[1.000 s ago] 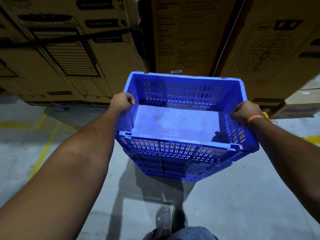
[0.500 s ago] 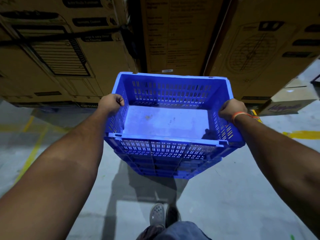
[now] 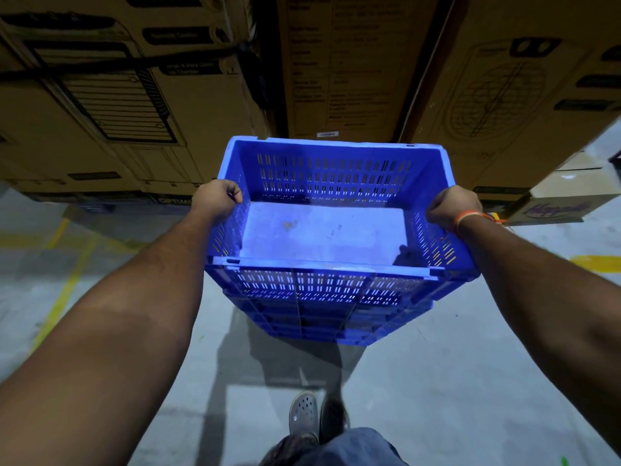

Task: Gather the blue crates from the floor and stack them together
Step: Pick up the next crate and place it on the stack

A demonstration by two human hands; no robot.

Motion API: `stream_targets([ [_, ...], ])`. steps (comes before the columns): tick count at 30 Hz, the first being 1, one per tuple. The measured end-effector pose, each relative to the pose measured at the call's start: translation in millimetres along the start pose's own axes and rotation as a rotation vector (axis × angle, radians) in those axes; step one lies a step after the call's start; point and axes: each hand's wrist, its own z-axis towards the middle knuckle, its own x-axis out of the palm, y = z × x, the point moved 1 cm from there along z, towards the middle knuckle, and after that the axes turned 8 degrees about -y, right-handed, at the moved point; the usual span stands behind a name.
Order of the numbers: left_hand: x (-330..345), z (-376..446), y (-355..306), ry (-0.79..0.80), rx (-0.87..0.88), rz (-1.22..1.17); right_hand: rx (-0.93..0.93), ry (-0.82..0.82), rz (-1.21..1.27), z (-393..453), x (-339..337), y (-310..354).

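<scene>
Head view: lower crates (image 3: 322, 317) mostly hidden.

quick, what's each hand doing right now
Left hand: closed on the left rim of the top blue crate.
Right hand: closed on its right rim.

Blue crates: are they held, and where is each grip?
Yes: left hand and right hand grip the top blue crate's side rims.

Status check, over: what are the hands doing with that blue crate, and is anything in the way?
Left hand and right hand gripping crate rims. Crate empty, nested atop other crates, off the floor. Cardboard boxes close ahead.
</scene>
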Motion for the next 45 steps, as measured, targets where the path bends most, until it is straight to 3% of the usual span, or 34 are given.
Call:
stream_targets([
  [10, 3, 7, 7, -0.016, 0.016, -0.042, 0.005, -0.047, 0.006, -4, 1, 5],
  [20, 3, 9, 15, 0.009, 0.141, 0.046, -0.052, 0.081, 0.195, -16, -9, -6],
  [25, 5, 2, 21, -0.095, 0.176, 0.103, -0.083, 0.01, 0.211, -33, -10, -16],
  [32, 7, -18, 28, -0.105, 0.135, 0.158, -0.076, -0.06, 0.221, -49, -11, -20],
  [45, 3, -16, 30, -0.078, 0.07, -0.152, -0.01, 0.064, 0.209, -29, -3, -16],
])
